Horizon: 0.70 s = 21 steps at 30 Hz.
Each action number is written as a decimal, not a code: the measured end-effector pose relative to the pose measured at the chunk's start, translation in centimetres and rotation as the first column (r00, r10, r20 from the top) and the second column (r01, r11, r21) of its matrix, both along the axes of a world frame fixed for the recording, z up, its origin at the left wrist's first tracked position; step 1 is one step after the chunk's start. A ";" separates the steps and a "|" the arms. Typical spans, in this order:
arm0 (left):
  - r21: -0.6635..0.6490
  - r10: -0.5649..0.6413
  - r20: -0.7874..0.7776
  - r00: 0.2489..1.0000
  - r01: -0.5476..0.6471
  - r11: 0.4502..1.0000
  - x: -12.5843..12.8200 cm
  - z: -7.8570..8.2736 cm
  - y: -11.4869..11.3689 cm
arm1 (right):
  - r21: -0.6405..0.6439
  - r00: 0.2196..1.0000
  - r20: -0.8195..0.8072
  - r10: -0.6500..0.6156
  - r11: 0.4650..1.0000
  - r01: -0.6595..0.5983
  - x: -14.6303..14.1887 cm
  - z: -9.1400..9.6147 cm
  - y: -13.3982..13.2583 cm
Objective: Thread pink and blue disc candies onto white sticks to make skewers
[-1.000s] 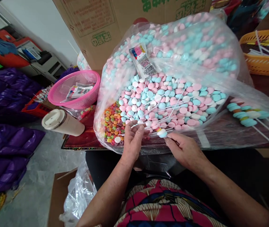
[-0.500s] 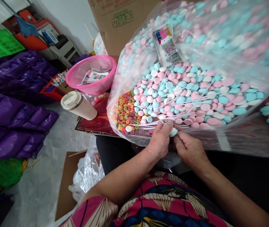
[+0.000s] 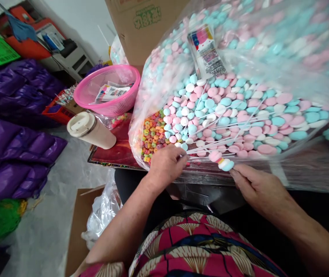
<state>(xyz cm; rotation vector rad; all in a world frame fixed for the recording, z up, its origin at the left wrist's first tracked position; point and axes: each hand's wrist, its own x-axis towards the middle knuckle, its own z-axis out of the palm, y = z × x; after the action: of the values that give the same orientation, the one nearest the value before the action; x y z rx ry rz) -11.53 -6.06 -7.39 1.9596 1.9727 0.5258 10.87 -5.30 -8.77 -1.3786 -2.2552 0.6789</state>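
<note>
My right hand point(image 3: 258, 186) pinches the lower end of a candy skewer point(image 3: 220, 161), threaded with pink, yellow, white and blue pieces. My left hand point(image 3: 167, 163) is at the near edge of the candy pile, beside the white sticks point(image 3: 210, 148). Its thumb and forefinger curl toward each other; whatever lies between them is hidden. Pastel pink, blue and white candies point(image 3: 239, 111) spread over the clear plastic bag point(image 3: 141, 88). Small coloured candy rings point(image 3: 154, 132) form a heap at the left of the pile.
A pink basket point(image 3: 79, 92) with printed packets and a cream lidded cup point(image 3: 93, 130) stand left on the red table point(image 3: 118, 140). More packets point(image 3: 206, 52) lie on the bag. A cardboard box point(image 3: 144, 42) stands behind; purple bundles point(image 3: 17, 142) fill the left side.
My hands have moved apart. The left went leftward off the skewer to the pile's edge; the right drew the skewer rightward, so several threaded pieces now show.
</note>
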 end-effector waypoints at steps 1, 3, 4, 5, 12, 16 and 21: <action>-0.057 -0.049 -0.041 0.998 0.046 0.997 0.5 -0.3 -0.3 | -0.021 1.000 -0.005 0.006 1.000 -0.006 0.3 -0.1 -0.2; -0.128 -0.097 -0.115 0.989 0.082 0.988 1.1 -1.1 -1.1 | -0.061 0.999 -0.031 0.015 0.998 -0.017 0.7 -0.4 -0.6; -0.139 -0.098 -0.127 0.987 0.080 0.987 1.1 -1.5 -1.4 | -0.071 0.999 -0.039 0.015 0.997 -0.017 0.8 -0.6 -0.7; -0.139 -0.095 -0.116 0.989 0.078 0.987 1.1 -1.8 -1.7 | -0.074 0.999 -0.042 0.018 0.997 -0.021 0.8 -0.8 -0.7; -0.064 -0.007 0.058 0.998 0.011 0.998 1.1 0.2 1.2 | -0.017 0.996 -0.038 -0.077 0.997 0.077 0.9 0.0 0.5; -0.190 -0.039 -0.168 0.985 0.006 0.982 2.0 0.5 3.4 | -0.038 0.989 -0.104 -0.107 0.994 0.103 1.2 0.7 0.2; 0.030 0.057 0.230 0.972 -0.066 0.997 -2.0 -0.4 2.1 | -0.067 0.984 -0.119 -0.136 0.989 0.128 1.6 -0.2 -0.2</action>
<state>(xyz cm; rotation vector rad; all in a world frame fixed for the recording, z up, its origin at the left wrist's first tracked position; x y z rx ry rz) -13.57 -3.92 -7.81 1.7736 1.8959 0.7731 12.44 -5.53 -8.97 -1.4578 -2.0431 0.7696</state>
